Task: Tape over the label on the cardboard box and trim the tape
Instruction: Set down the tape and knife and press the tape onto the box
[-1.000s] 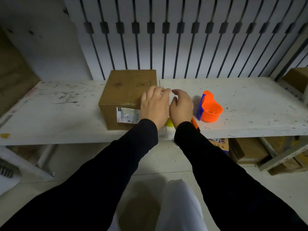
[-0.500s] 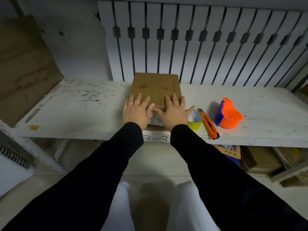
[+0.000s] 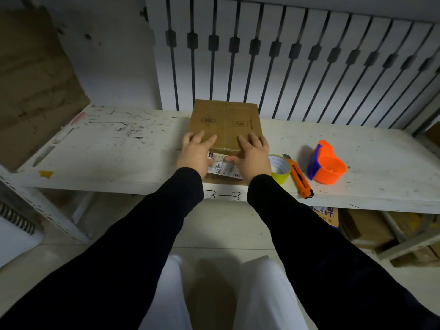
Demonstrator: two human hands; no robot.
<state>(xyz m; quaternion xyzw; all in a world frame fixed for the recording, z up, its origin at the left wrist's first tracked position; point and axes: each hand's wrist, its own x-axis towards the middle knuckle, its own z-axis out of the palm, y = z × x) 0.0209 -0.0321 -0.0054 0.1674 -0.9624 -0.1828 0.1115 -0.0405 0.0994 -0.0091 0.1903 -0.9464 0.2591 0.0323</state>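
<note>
Cardboard box [image 3: 225, 122] sits on the white shelf [image 3: 107, 148], close to its front edge, with its back near the slatted wall. White shipping label [image 3: 223, 168] is on the near face, the one turned toward me, partly hidden by both hands.

My left hand [image 3: 194, 154] lies flat over the near left corner, fingers spread on the top panel, palm draped over the edge. My right hand [image 3: 253, 156] does the same at the near right corner, thumb reaching inward across the label. Neither hand pinches anything; both are open and pressing down. I judge this as squaring or steadying the box, with taping not yet begun. Whether any tape already covers the label, I cannot tell.

Tools all lie to the right of the box: yellow-green tape roll [image 3: 280, 168] just beside my right wrist, orange utility knife [image 3: 299, 176] next to it with its long axis running from the back toward the shelf front, and the orange-and-blue tape dispenser [image 3: 326, 164] farther right.

Key relation: tape and knife are on the right-hand side, so the right hand is nearer. Label's long axis runs left to right, so a strip would probably need to follow that line, left hand holding the box.
</note>
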